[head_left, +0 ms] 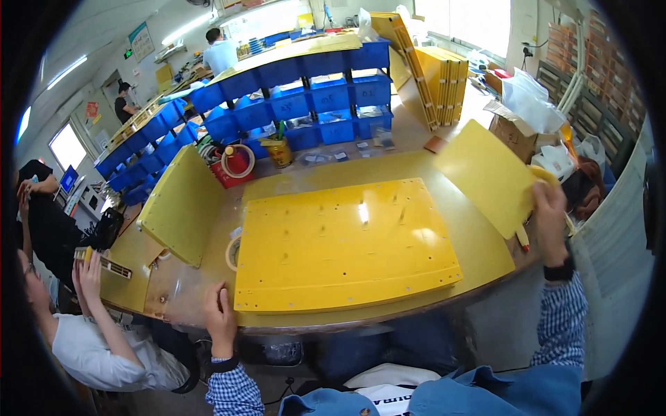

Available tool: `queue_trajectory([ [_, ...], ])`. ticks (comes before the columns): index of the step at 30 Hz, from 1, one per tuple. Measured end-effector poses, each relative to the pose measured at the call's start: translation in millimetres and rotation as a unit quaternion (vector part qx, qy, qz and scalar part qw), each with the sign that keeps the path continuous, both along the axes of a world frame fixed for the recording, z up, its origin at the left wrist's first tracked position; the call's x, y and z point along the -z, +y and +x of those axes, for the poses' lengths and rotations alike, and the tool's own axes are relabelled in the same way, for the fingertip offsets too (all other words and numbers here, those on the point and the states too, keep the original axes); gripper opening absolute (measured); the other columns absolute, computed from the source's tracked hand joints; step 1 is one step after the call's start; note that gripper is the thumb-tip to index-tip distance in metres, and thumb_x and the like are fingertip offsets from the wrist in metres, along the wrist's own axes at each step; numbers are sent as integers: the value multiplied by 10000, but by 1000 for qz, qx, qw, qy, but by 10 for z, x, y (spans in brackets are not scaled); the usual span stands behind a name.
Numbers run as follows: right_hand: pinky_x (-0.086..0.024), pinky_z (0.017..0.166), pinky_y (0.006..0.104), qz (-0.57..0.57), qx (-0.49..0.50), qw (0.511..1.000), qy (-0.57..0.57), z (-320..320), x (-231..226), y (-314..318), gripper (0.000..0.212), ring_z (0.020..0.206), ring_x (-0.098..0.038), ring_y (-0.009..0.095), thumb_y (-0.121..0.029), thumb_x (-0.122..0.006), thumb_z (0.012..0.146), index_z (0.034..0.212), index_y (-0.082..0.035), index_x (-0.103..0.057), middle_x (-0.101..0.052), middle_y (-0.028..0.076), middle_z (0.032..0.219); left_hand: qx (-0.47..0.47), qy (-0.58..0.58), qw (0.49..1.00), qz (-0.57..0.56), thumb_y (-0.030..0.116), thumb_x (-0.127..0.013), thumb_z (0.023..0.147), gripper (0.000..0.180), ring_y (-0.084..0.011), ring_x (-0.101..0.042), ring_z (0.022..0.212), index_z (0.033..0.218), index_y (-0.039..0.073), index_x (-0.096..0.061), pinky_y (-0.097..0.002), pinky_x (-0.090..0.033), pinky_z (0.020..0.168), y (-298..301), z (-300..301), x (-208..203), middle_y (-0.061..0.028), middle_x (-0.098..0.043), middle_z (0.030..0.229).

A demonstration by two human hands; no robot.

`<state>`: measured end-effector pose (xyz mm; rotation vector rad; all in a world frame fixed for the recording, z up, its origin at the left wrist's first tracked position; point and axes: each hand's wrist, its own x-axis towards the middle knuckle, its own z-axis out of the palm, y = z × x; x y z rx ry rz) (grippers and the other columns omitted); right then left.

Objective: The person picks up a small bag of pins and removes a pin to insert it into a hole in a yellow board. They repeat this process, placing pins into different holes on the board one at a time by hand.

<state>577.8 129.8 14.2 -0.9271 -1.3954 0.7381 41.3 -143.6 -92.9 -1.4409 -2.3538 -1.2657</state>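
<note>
A large yellow panel (347, 243) with small holes and screw spots lies flat on the table in front of me. My right hand (550, 211) grips a thin yellow sheet (485, 180) by its right edge, holding it tilted above the right side of the table. My left hand (220, 320) is at the table's front edge, beside the panel's near left corner. Its fingers are curled together, and I see nothing in them. A red-tipped tool (522, 238) shows under the sheet's lower corner, its other end hidden.
Another yellow panel (182, 208) stands on edge at the left. A tape roll (233, 253), a red bucket (236, 166) and blue bins (288, 102) stand around. More panels (440, 80) lean at the back right. At the left, a seated co-worker (97, 340) holds a small frame (104, 262).
</note>
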Motion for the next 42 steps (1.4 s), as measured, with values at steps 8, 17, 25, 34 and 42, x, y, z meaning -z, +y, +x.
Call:
queue_trajectory([
  [8, -530, 774, 256, -244, -284, 920, 115, -717, 612, 561, 225, 877, -637, 137, -105, -536, 928, 1113, 16, -578, -647, 75, 1012, -2, 29, 998, 52, 83, -531, 896, 138, -308, -594, 900, 932, -36, -591, -342, -462, 802, 17, -7, 55, -171, -620, 971],
  [17, -530, 758, 244, -240, -303, 921, 52, -680, 557, 832, 237, 861, -641, 118, -135, -538, 937, 1122, 1, -597, -652, 51, 998, -17, 74, 996, 43, 51, -561, 863, 104, -301, -609, 867, 894, -37, -605, -335, -471, 775, 42, -4, 38, -172, -629, 959],
  [25, -512, 713, 211, -267, -319, 908, 38, -714, 594, 1136, 233, 802, -622, 80, -136, -530, 943, 1121, -6, -608, -648, 14, 964, -39, 16, 998, 55, 61, -557, 877, 113, -275, -601, 896, 908, -38, -600, -325, -463, 795, 64, -65, 145, -155, -626, 972],
  [34, -485, 698, 184, -233, -308, 922, -9, -662, 655, 1215, 211, 803, -606, 67, -101, -516, 942, 1101, 10, -599, -642, 16, 950, -72, -52, 994, 58, 27, -543, 892, 101, -185, -601, 857, 937, -37, -607, -260, -455, 779, 86, 24, -79, -112, -617, 933],
  [42, -463, 767, 214, -226, -278, 932, -47, -699, 861, 1273, 211, 867, -587, 99, -91, -521, 935, 1100, 20, -592, -632, 30, 982, 84, -2, 994, 74, -2, -555, 833, 55, -178, -556, 745, 822, -12, -608, -263, -435, 686, 375, 1107, -1187, -104, -595, 783],
])
